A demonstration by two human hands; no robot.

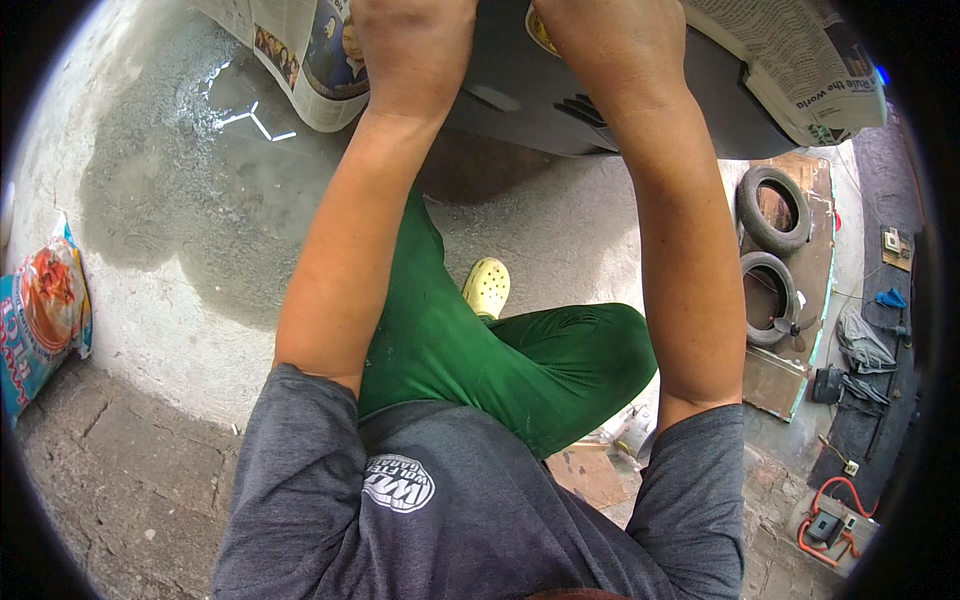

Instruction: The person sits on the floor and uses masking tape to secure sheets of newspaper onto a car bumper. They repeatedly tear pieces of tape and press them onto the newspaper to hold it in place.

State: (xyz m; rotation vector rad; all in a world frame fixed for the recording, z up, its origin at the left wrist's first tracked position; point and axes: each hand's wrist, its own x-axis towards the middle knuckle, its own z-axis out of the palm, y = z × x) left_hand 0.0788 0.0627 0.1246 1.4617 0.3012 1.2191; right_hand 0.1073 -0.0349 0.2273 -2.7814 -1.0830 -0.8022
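Observation:
Both of my arms stretch forward to a dark grey, smooth panel, which looks like a vehicle body part with a vent-like slotted detail. My left hand is over the panel's left part, close to a sheet of newspaper that hangs from that side. My right hand is farther right, beside a small yellow-rimmed round item. More newspaper covers the panel's right edge. The top of the picture cuts off the fingers of both hands, so any grip is hidden.
Wet concrete spreads at the left. A colourful printed sack stands at the far left. Two small tires lie on a board at the right, near dark cloths and an orange cord. My yellow clog rests below the panel.

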